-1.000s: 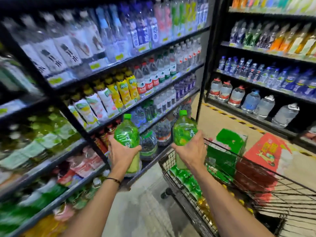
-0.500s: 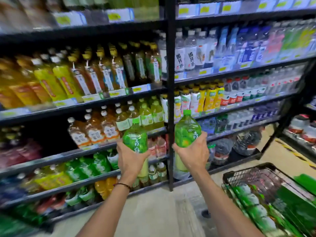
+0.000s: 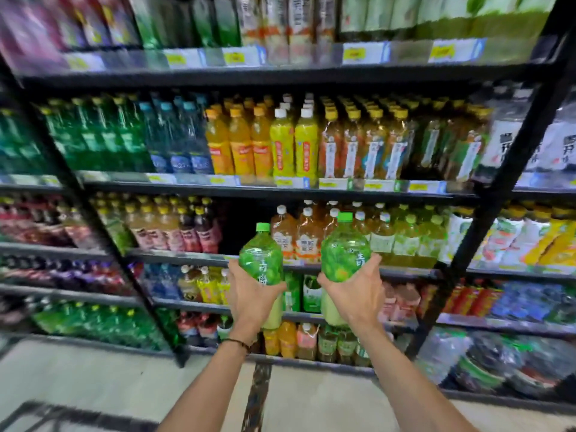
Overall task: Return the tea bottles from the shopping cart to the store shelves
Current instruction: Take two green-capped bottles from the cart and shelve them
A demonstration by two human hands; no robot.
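I am holding two green tea bottles in front of the shelves, one in each hand and both clear of the cart. My left hand [image 3: 252,296] is wrapping round the left bottle [image 3: 261,260] at its waist. My right hand [image 3: 355,296] is cupping the right bottle [image 3: 344,255] from behind, fingers curled on it. I am carrying them caps up so they can slide straight onto a shelf [image 3: 174,255]. The dark gap [image 3: 240,227] beside the amber bottles [image 3: 307,243] is probably their slot, though blur is making that uncertain.
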